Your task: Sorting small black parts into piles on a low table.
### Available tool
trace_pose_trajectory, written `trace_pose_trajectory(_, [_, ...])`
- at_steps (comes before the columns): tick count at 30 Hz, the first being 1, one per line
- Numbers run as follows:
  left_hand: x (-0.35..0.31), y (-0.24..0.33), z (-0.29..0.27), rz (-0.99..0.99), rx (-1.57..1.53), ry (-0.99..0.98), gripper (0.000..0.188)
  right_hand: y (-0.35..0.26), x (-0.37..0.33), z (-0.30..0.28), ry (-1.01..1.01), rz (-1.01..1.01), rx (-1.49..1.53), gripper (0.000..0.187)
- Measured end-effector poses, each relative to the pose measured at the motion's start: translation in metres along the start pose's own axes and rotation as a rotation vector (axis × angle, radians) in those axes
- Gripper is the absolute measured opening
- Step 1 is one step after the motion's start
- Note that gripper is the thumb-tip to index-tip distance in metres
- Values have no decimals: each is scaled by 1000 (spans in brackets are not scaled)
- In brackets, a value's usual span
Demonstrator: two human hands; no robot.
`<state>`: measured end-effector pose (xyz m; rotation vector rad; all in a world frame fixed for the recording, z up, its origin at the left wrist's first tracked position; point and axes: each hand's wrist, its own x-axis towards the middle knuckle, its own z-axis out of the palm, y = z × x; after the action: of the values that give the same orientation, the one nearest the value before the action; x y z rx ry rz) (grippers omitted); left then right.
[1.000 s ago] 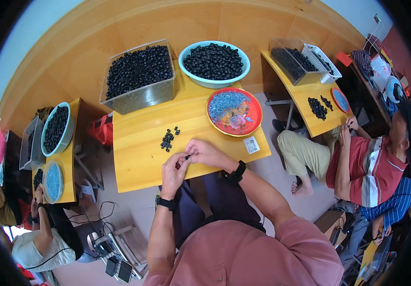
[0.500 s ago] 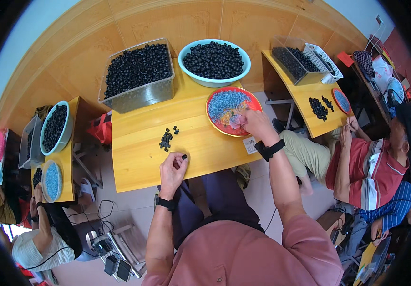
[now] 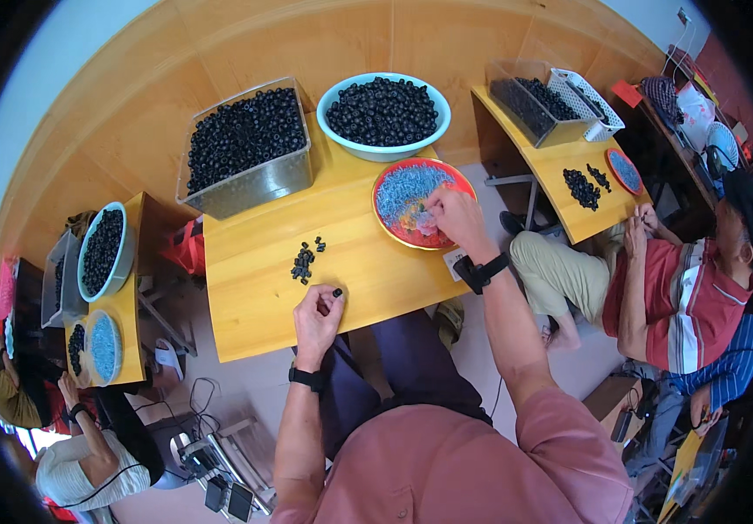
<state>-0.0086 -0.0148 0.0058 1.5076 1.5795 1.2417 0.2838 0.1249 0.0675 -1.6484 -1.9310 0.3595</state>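
Note:
Between the thumb and fingers of my left hand (image 3: 318, 319) is a small black cylindrical part (image 3: 337, 293), held over the near edge of the yellow table (image 3: 245, 301). My right hand (image 3: 455, 218) is over the red plate (image 3: 408, 238), its fingers bent down at the small blue pieces (image 3: 409, 190) heaped there. Whether those fingertips pinch a piece is too small to make out. Just beyond my left hand lies a little group of black parts (image 3: 304, 262).
At the table's back stand a clear bin (image 3: 258, 194) and a light blue basin (image 3: 383, 153), both full of black parts. Co-workers sit at a right-hand table (image 3: 560, 223) and a left-hand table (image 3: 127, 306), with similar containers. A red bag (image 3: 186, 244) hangs at left.
My right hand has shifted slightly left and farther over the plate's blue pieces. My left hand stays nearly in place with the black part. The whole view has tilted a little.

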Motion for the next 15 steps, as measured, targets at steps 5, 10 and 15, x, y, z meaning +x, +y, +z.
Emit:
trace_pose_trajectory(5, [0, 0, 0, 13, -17, -4, 13, 6, 1, -13, -103, 51, -121, 10])
trace_pose_trajectory(10, [0, 2, 1, 19, -12, -7, 13, 15, 1, -9, -112, 59, -159, 10])
trace_pose_trajectory(15, [0, 0, 0, 24, -36, -4, 13, 15, -2, 3, -92, 7, -88, 8])
